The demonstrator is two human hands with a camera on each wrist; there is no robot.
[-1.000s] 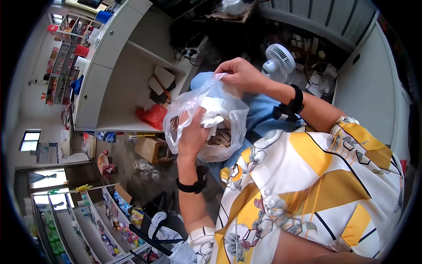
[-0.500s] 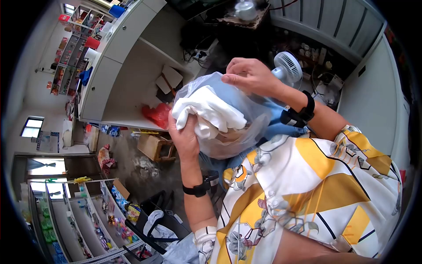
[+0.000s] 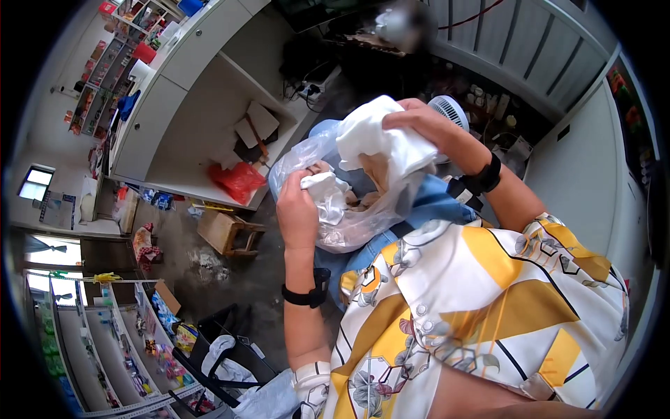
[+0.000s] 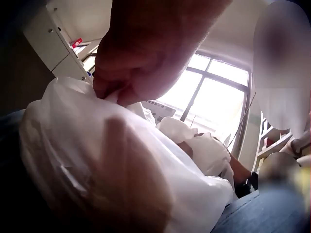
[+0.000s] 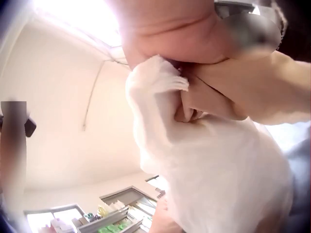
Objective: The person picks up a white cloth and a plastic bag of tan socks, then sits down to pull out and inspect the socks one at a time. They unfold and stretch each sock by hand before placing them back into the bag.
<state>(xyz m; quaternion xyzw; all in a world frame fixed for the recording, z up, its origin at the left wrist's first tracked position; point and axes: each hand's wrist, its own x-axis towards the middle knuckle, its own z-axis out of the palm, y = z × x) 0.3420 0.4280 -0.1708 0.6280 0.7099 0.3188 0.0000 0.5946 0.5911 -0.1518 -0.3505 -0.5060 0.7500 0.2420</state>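
Note:
A translucent plastic bag, its mouth spread wide, sits on the person's lap with white and tan soft cloth pieces inside. My right hand grips a bunched white cloth above the far side of the bag. In the right wrist view this white cloth hangs below the palm, with folded tan cloth beside it. At the near side of the mouth, my left hand pinches a smaller white cloth. The left wrist view shows its fingertips right at the bag's upper edge.
An open white cabinet stands beyond the bag, with a red plastic bag in it. A wooden stool lies on the floor. A fan is behind the right hand; shelves with small goods stand at lower left.
The left hand came up out of the bag with white cloth. The right hand let go of the bag's rim and now holds a large white cloth, lifted away from the left hand.

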